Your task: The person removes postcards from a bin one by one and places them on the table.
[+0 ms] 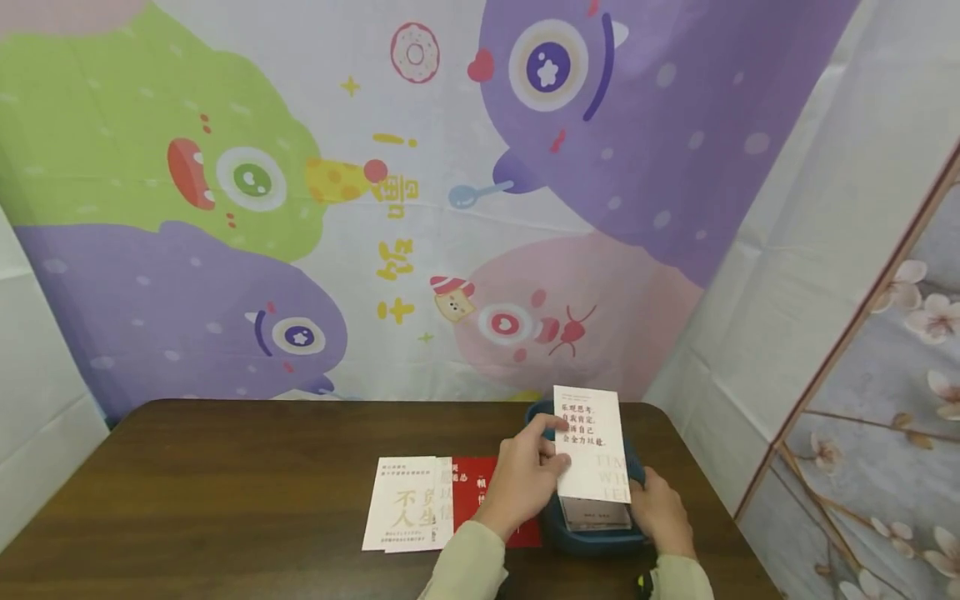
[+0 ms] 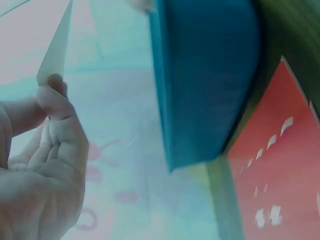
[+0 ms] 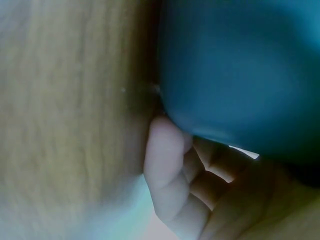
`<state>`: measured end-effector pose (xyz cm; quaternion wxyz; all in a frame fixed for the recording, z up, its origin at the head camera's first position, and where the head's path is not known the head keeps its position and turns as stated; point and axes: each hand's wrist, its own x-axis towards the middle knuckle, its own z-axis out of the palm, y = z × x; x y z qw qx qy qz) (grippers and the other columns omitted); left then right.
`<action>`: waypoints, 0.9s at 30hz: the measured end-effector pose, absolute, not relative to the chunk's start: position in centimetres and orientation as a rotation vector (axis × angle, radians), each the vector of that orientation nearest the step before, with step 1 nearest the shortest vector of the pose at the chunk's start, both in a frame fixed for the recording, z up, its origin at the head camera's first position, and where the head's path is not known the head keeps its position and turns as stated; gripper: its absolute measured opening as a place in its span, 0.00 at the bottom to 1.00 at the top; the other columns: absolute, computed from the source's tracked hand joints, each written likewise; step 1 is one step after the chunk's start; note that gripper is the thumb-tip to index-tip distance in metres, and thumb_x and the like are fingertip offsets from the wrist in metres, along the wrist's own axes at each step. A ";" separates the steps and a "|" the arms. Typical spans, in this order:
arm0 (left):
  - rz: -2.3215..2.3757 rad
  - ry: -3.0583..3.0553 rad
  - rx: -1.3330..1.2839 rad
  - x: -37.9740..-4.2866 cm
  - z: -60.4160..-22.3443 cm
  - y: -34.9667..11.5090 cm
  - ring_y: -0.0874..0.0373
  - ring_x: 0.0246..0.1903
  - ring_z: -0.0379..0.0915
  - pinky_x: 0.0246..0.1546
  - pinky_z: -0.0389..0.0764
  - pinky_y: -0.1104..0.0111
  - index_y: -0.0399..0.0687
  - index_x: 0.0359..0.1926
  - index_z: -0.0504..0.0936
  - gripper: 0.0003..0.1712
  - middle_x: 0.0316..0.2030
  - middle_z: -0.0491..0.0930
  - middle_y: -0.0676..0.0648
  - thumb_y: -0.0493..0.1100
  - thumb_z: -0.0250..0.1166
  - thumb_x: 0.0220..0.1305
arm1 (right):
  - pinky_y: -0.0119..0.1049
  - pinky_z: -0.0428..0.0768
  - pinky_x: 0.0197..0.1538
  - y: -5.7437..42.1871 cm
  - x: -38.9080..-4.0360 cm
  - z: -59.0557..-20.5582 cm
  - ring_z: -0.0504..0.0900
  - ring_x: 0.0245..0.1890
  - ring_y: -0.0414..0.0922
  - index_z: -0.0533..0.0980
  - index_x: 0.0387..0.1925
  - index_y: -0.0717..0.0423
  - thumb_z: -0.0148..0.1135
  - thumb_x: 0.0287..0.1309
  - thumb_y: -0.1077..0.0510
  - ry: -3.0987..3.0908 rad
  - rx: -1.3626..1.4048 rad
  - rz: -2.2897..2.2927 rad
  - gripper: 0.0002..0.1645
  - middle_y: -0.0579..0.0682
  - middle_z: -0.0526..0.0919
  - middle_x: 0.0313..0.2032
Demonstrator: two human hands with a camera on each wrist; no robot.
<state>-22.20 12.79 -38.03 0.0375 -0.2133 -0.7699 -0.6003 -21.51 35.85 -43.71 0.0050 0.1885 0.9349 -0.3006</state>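
- Currently the left hand (image 1: 525, 471) pinches a white card (image 1: 590, 446) between thumb and fingers, lower right of the frame; red and pale print faces up.
- Card is held above the blue bin (image 1: 592, 544), covering part of its opening.
- Right hand (image 1: 662, 512) grips the bin's right side, fingers curled against the wall per right wrist view.
- Card stack (image 1: 596, 517) inside the bin, just below the held card's bottom edge.
- White cards (image 1: 405, 508), bottom centre, overlapping on the brown table (image 1: 187, 500); red card (image 1: 467, 496) right beside them, partly behind left hand.
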 end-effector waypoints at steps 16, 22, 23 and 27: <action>-1.762 -2.452 -0.511 -20.1 -37.5 -0.1 0.61 0.17 0.75 0.15 0.79 0.65 0.57 0.59 0.75 0.29 0.36 0.80 0.43 0.31 0.67 0.58 | 0.75 0.65 0.56 35.3 -21.6 -44.3 0.61 0.63 0.75 0.54 0.69 0.72 0.43 0.72 0.53 2.901 0.638 -0.931 0.33 0.79 0.60 0.65; -1.546 -2.637 -0.187 -21.2 -39.9 -6.8 0.58 0.21 0.76 0.16 0.80 0.66 0.49 0.62 0.72 0.32 0.35 0.81 0.41 0.30 0.68 0.56 | 0.74 0.66 0.56 35.6 -21.4 -44.3 0.63 0.61 0.75 0.55 0.68 0.72 0.43 0.71 0.55 2.930 0.606 -0.930 0.32 0.79 0.62 0.64; -1.526 -2.662 -0.163 -21.3 -40.3 -7.6 0.57 0.21 0.76 0.17 0.80 0.66 0.47 0.62 0.71 0.32 0.35 0.82 0.41 0.30 0.68 0.56 | 0.74 0.67 0.56 35.7 -21.4 -44.3 0.64 0.61 0.75 0.56 0.67 0.72 0.43 0.71 0.55 2.937 0.598 -0.929 0.32 0.79 0.63 0.64; -1.528 -2.732 -0.124 -21.4 -41.2 -9.0 0.56 0.19 0.75 0.17 0.81 0.64 0.44 0.63 0.70 0.33 0.33 0.81 0.40 0.29 0.67 0.56 | 0.74 0.67 0.56 35.9 -21.5 -44.0 0.64 0.60 0.76 0.55 0.67 0.73 0.43 0.71 0.55 2.939 0.577 -0.920 0.32 0.80 0.63 0.64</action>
